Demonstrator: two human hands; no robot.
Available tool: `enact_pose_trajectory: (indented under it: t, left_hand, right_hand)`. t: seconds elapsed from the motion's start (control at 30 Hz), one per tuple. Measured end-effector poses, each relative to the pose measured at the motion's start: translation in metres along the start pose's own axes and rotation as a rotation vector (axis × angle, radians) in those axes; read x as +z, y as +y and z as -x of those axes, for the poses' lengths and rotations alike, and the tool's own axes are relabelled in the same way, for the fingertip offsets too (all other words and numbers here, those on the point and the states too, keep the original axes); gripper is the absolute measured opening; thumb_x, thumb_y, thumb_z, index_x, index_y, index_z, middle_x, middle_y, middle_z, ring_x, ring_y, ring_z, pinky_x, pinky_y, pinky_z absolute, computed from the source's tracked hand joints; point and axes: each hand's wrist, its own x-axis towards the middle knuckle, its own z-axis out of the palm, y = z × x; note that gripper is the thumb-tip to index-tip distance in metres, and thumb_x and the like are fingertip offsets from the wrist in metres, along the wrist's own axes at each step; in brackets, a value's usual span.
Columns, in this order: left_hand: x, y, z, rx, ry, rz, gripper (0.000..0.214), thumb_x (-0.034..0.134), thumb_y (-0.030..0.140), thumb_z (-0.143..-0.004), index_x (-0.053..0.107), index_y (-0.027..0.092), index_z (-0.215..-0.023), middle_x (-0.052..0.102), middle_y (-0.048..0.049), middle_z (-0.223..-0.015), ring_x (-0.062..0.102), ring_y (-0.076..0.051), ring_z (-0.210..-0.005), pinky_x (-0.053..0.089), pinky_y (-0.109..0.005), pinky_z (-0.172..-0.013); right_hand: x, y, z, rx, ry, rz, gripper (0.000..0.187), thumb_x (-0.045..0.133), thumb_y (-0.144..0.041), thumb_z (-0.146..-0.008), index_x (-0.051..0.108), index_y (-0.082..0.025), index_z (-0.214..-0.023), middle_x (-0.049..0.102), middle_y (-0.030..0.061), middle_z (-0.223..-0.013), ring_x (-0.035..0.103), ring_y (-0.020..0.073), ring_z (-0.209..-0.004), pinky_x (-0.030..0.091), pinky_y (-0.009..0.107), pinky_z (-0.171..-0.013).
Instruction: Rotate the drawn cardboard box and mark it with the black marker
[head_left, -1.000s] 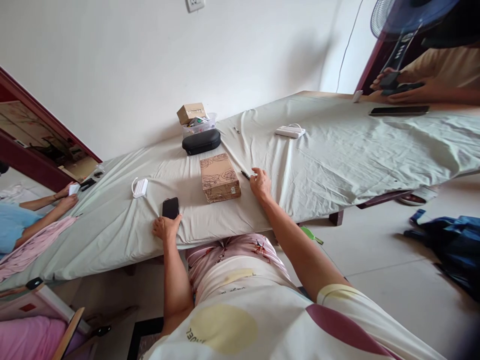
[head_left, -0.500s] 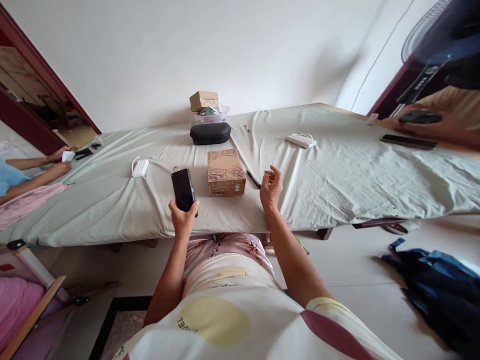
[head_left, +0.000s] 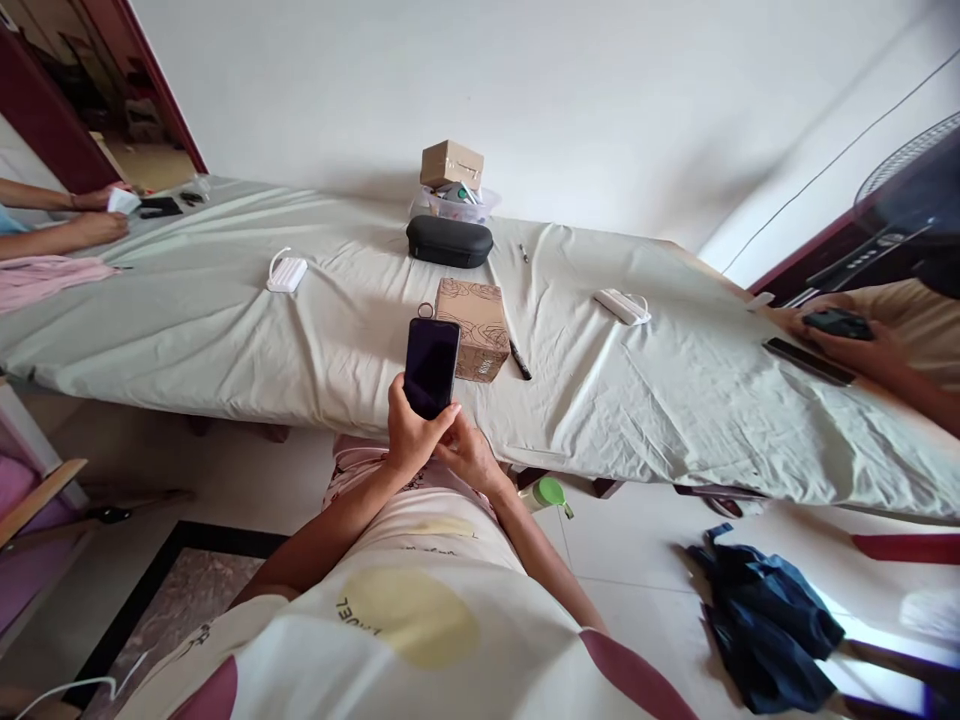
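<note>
A black phone (head_left: 432, 366) with a dark screen stands upright in front of me, above the near edge of the sheet-covered table (head_left: 225, 320). My left hand (head_left: 409, 438) is wrapped round its lower end. My right hand (head_left: 466, 452) is closed against the phone's bottom from the right, its fingers touching my left hand. Just behind the phone lies a brown cardboard box (head_left: 476, 312) with a black pen (head_left: 520, 361) beside it on the right.
A black zip case (head_left: 448, 241), a clear tub with a small carton (head_left: 451, 164) on it, and two white chargers (head_left: 286, 273) (head_left: 622, 305) lie on the sheet. Other people's hands hold devices at far left (head_left: 90, 215) and far right (head_left: 840, 330). Dark blue cloth (head_left: 765, 620) lies on the floor.
My left hand lifted the phone off the sheet and brought it toward me. My right hand left the pen's side and joined the phone's lower end. The view swung left.
</note>
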Motion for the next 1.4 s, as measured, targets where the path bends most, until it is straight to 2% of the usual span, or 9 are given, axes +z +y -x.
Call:
enact_pose_trajectory:
  t: [0.13, 0.47, 0.67, 0.73, 0.87, 0.93, 1.07, 1.2, 1.4]
  left_hand:
    - [0.004, 0.006, 0.005, 0.023, 0.027, 0.012, 0.090, 0.092, 0.039, -0.062, 0.045, 0.022, -0.136, 0.060, -0.0127, -0.130, 0.061, -0.032, -0.125, 0.050, -0.048, -0.110]
    - [0.010, 0.007, 0.012, 0.056, 0.013, 0.031, 0.092, 0.092, 0.040, -0.064, 0.043, 0.022, -0.139, 0.058, -0.0133, -0.131, 0.060, -0.033, -0.128, 0.048, -0.048, -0.112]
    - [-0.001, -0.002, -0.011, 0.059, 0.041, -0.030, 0.093, 0.088, 0.043, -0.069, 0.039, 0.020, -0.145, 0.055, -0.0177, -0.140, 0.056, -0.035, -0.135, 0.045, -0.050, -0.116]
    - [-0.011, -0.012, -0.036, 0.049, 0.086, -0.131, 0.092, 0.086, 0.041, -0.070, 0.039, 0.017, -0.145, 0.054, -0.0204, -0.143, 0.053, -0.037, -0.139, 0.042, -0.051, -0.118]
    - [-0.038, -0.035, -0.093, 0.015, 0.082, -0.468, 0.088, 0.083, 0.035, -0.070, 0.041, 0.011, -0.144, 0.039, -0.0281, -0.157, 0.037, -0.042, -0.151, 0.034, -0.055, -0.123]
    - [-0.050, -0.046, -0.113, -0.042, 0.058, -0.638, 0.083, 0.082, 0.037, -0.070, 0.046, 0.010, -0.139, 0.032, -0.0299, -0.163, 0.030, -0.044, -0.154, 0.030, -0.060, -0.122]
    - [-0.063, -0.063, -0.130, -0.135, 0.037, -0.824, 0.076, 0.080, 0.040, -0.070, 0.052, 0.008, -0.133, 0.032, -0.0319, -0.162, 0.027, -0.044, -0.155, 0.028, -0.063, -0.121]
    - [-0.067, -0.070, -0.134, -0.215, 0.003, -0.870, 0.072, 0.078, 0.044, -0.072, 0.056, 0.006, -0.129, 0.035, -0.0338, -0.159, 0.029, -0.045, -0.154, 0.032, -0.063, -0.118]
    - [-0.072, -0.077, -0.135, -0.229, -0.046, -0.886, 0.066, 0.078, 0.048, -0.077, 0.060, 0.008, -0.127, 0.044, -0.0335, -0.153, 0.032, -0.047, -0.152, 0.029, -0.066, -0.119]
  right_hand:
    - [0.005, 0.004, 0.004, -0.020, 0.107, 0.120, 0.028, 0.070, -0.043, -0.087, 0.055, -0.022, -0.098, 0.067, -0.0019, -0.076, 0.060, 0.0147, -0.066, 0.049, 0.028, -0.062]
    - [0.002, 0.011, 0.007, -0.055, 0.208, 0.137, 0.038, 0.048, -0.063, -0.097, 0.056, -0.029, -0.086, 0.058, -0.0020, -0.063, 0.053, 0.0182, -0.055, 0.052, 0.036, -0.054]
    - [-0.013, -0.004, -0.008, -0.090, 0.112, 0.141, 0.037, 0.059, -0.063, -0.094, 0.065, -0.040, -0.122, 0.071, -0.0013, -0.080, 0.068, 0.0252, -0.069, 0.062, 0.046, -0.072]
    - [-0.028, -0.008, -0.022, -0.131, 0.236, 0.139, 0.038, 0.060, -0.058, -0.096, 0.063, -0.040, -0.129, 0.075, -0.0003, -0.089, 0.071, 0.0259, -0.078, 0.061, 0.046, -0.080]
    - [-0.074, -0.008, -0.064, -0.248, 0.692, 0.258, 0.036, 0.050, -0.053, -0.102, 0.069, -0.028, -0.119, 0.074, 0.0069, -0.104, 0.070, 0.0263, -0.098, 0.057, 0.047, -0.093]
    - [-0.097, 0.000, -0.087, -0.292, 0.763, 0.342, 0.036, 0.049, -0.051, -0.102, 0.069, -0.026, -0.118, 0.071, 0.0091, -0.113, 0.066, 0.0251, -0.107, 0.054, 0.048, -0.101]
    - [-0.117, 0.029, -0.113, -0.275, 0.724, 0.408, 0.040, 0.050, -0.055, -0.100, 0.068, -0.026, -0.120, 0.066, 0.0101, -0.124, 0.065, 0.0237, -0.109, 0.054, 0.047, -0.100]
    - [-0.109, 0.054, -0.112, -0.269, 0.654, 0.335, 0.053, 0.044, -0.065, -0.099, 0.068, -0.024, -0.122, 0.065, 0.0121, -0.127, 0.065, 0.0250, -0.113, 0.057, 0.043, -0.096]
    - [-0.101, 0.062, -0.107, -0.217, 0.618, 0.288, 0.060, 0.047, -0.073, -0.095, 0.069, -0.026, -0.126, 0.067, 0.0116, -0.128, 0.067, 0.0242, -0.107, 0.060, 0.038, -0.088]
